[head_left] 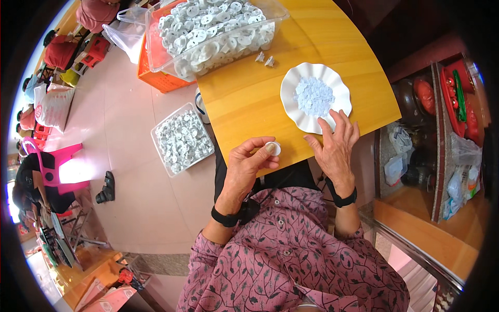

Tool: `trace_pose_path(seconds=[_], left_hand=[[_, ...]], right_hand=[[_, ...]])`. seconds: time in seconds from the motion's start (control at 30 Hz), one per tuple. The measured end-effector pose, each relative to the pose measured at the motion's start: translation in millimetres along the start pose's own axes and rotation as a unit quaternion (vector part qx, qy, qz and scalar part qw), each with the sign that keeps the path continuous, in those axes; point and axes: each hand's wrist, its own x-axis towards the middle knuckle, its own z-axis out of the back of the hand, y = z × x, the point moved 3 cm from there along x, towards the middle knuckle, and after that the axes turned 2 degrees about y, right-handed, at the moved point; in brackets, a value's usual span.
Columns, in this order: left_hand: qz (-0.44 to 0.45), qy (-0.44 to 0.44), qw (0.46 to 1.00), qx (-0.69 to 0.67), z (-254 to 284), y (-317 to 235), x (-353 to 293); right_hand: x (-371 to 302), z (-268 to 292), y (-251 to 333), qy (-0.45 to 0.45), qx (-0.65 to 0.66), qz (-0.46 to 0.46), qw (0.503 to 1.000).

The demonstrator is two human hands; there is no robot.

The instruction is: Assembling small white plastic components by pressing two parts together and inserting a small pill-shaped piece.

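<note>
My left hand (pixel 249 157) pinches a small white round plastic piece (pixel 274 148) between thumb and fingers, at the near edge of the yellow wooden table. Over the near rim of a white scalloped plate (pixel 340 93) my right hand (pixel 335 143) is held with its fingers apart and the thumb out to the side. Its fingertips are close to a heap of small pale blue flat pieces (pixel 314 96) lying in the plate. No piece shows in this hand. Two loose white plastic parts (pixel 269 61) sit on the table, left of the plate.
A clear bin (pixel 218 54) heaped with white plastic parts stands at the table's far left, by an orange crate (pixel 166 79). On the floor, a clear tray (pixel 169 167) holds similar parts. Shelves (pixel 436 156) with bags stand right. Other people sit at the far left.
</note>
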Motion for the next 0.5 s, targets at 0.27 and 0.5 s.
trace_pose_path(seconds=[0.27, 0.5], left_hand=[[-0.005, -0.013, 1.000, 0.003, -1.2, -2.1, -3.5], [0.000, -0.018, 1.000, 0.009, -1.4, -0.5, -3.4]], right_hand=[[2.2, 5.4, 4.6, -0.015, 0.030, 0.010, 0.999], [-5.1, 1.9, -0.6, -0.091, 0.117, -0.005, 0.989]])
